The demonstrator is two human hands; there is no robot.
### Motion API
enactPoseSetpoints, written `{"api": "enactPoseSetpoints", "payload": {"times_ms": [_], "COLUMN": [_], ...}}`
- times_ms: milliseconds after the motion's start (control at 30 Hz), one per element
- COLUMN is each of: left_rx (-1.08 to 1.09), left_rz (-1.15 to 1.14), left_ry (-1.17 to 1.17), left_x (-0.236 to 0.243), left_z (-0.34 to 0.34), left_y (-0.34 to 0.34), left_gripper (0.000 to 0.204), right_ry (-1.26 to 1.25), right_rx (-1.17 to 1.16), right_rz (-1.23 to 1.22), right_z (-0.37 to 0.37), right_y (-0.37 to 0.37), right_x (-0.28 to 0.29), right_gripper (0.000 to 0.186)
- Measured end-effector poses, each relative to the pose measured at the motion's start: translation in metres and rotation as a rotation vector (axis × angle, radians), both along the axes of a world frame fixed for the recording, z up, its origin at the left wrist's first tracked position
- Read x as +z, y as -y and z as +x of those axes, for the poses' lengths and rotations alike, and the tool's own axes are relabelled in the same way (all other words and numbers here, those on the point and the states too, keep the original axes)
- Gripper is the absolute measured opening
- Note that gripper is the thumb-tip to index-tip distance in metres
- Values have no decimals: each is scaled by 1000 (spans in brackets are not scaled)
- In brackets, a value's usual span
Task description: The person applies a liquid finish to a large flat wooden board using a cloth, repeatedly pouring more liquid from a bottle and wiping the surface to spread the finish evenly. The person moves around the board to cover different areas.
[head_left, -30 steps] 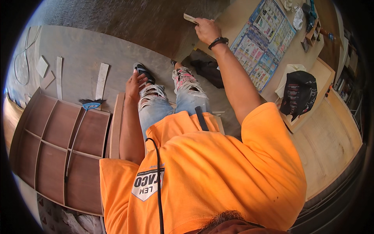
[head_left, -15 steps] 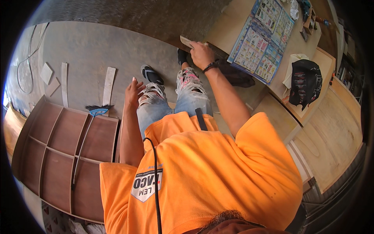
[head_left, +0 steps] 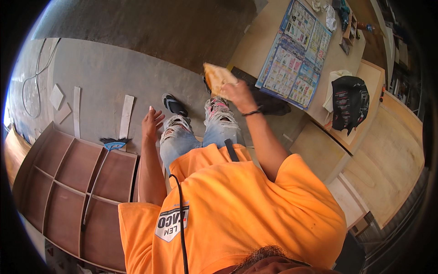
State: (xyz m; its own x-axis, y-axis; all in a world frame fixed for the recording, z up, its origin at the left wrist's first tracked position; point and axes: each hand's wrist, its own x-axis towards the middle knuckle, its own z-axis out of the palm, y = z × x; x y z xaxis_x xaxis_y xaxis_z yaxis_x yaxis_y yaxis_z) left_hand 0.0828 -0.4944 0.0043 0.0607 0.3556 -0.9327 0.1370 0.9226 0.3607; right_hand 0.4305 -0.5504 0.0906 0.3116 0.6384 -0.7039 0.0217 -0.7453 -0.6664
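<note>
My right hand [head_left: 237, 95] is closed on a flat, pale tan piece [head_left: 219, 78] with an orange-brown stain along one edge; its material is hard to tell. The piece is held in the air near the edge of a large dark brown sheet [head_left: 150, 29]. My left hand [head_left: 152, 123] hangs beside my left knee with nothing in it, the fingers loosely apart.
At the right stands a wooden worktop with a printed colour sheet [head_left: 294, 52] and a black bag [head_left: 349, 102]. A brown panel frame [head_left: 66, 201] lies to the left under a blue-headed broom [head_left: 114, 144]. Pale strips [head_left: 127, 116] lie on the floor.
My right hand has come nearer to me, and the tan piece has turned so its broad face shows. The left hand stays empty, slightly lower in view.
</note>
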Motion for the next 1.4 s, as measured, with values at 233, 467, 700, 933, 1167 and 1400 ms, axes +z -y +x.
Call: {"api": "enactPoseSetpoints", "payload": {"times_ms": [233, 467, 700, 933, 1167, 1400], "left_rx": [-30, 39, -8, 50, 127, -8], "left_rz": [117, 379, 391, 360, 385, 212], "left_ry": [125, -112, -97, -144, -60, -103], "left_x": [0, -15, -8, -5, 3, -9], "left_z": [113, 177, 183, 171, 164, 153], "left_y": [-32, -67, -74, -74, -100, -119], "left_gripper": [73, 72, 73, 72, 72, 86], "right_ry": [574, 1126, 1203, 1226, 1064, 926], "right_rx": [65, 368, 634, 423, 685, 760], "right_rz": [295, 471, 414, 466, 155, 248], "right_z": [144, 173, 92, 141, 161, 129], "right_y": [-77, -172, -180, -241, -290, -241], "right_x": [-7, -82, -113, -73, -99, -116], "right_gripper": [33, 35, 32, 26, 24, 23]}}
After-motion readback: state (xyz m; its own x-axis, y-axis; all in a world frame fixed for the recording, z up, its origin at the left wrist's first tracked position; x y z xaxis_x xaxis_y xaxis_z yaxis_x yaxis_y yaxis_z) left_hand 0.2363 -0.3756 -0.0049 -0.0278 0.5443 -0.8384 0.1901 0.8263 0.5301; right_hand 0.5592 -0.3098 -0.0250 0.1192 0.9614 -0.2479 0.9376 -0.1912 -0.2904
